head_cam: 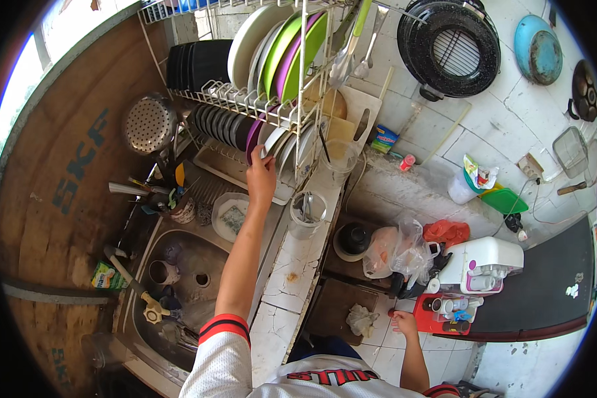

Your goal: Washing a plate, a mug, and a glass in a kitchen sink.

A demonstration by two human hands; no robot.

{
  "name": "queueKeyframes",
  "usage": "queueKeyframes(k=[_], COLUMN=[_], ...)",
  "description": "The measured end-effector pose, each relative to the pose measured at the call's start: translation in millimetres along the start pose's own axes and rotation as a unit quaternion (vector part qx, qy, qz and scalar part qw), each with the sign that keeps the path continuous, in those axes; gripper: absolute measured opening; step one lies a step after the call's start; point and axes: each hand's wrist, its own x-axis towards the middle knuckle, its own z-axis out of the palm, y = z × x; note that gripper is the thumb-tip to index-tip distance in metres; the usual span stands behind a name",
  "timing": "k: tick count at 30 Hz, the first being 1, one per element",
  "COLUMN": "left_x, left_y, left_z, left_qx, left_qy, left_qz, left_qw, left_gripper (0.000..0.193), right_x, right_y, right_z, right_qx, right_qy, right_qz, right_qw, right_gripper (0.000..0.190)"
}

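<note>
My left hand reaches up to the lower tier of a white wire dish rack, its fingertips on the rim of a white plate beside a purple plate. Whether the fingers grip that plate is hard to tell. Black plates or bowls stand in a row to the left of it. Larger green, purple and white plates fill the tier above. My right hand hangs low at the right, over the tiled floor near a red tray, with its fingers apart and nothing seen in it.
A metal sink with a mug and utensils lies lower left, its faucet at the side. A plastic container of cutlery and another clear container stand on the tiled ledge. Plastic bags and a white appliance are at right.
</note>
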Motion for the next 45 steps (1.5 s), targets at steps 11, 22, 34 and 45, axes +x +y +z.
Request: queueKeyframes(k=[11,22,34,45], left_x=[-135.2,-417.5,-414.5,-305.9], left_y=[5.3,-29.5,-71.8,-129.1], left_z=[-88.6,-366.2,-443.5,-429.9], left_qx=[-0.119,0.119,0.344,0.331], left_qy=[0.030,0.237,0.279,0.101], left_qz=[-0.085,-0.418,-0.424,-0.308], left_qw=[0.989,0.869,0.790,0.886], left_gripper=[0.051,0.027,0.028,0.082], right_x=[-6.4,-100.5,-187.4,-161.7], right_y=[-4.8,-288.5,-250.0,-244.9], right_z=[28.0,251.3,572.8,646.5], right_qx=[-0.014,-0.260,-0.297,-0.095], right_qy=[-0.078,-0.661,-0.361,-0.627], right_qz=[0.025,-0.090,-0.706,-0.241], right_qw=[0.996,0.698,0.532,0.735], right_gripper=[0.030,0.033,0.043,0.024])
